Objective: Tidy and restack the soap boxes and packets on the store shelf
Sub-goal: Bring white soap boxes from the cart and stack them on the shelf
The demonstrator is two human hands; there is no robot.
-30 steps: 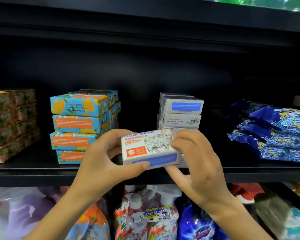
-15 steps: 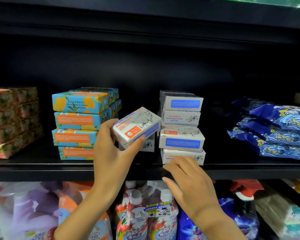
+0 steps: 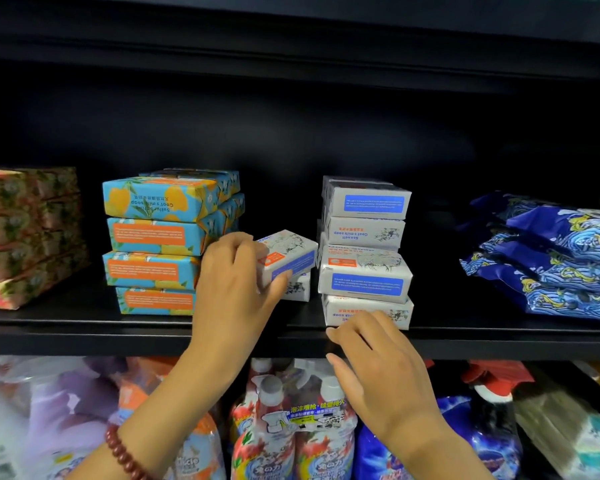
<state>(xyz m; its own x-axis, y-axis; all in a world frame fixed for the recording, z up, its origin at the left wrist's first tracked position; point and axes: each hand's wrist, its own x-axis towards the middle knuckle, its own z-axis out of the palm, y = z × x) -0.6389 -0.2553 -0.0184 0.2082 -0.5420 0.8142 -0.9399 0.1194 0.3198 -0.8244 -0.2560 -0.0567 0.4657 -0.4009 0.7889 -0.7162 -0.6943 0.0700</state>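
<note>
1. Black shelf [image 3: 84, 329], dark back panel; spray bottles [image 3: 291, 427] on the tier below.
2. Left hand [image 3: 236, 282]: fingers clamped on tilted white soap box [image 3: 293, 252], held between blue-orange stack [image 3: 153, 244] and white stack [image 3: 364, 271].
3. Right hand [image 3: 378, 362]: fingers apart, empty, at shelf edge.
4. Front count: four boxes per stack.
</note>
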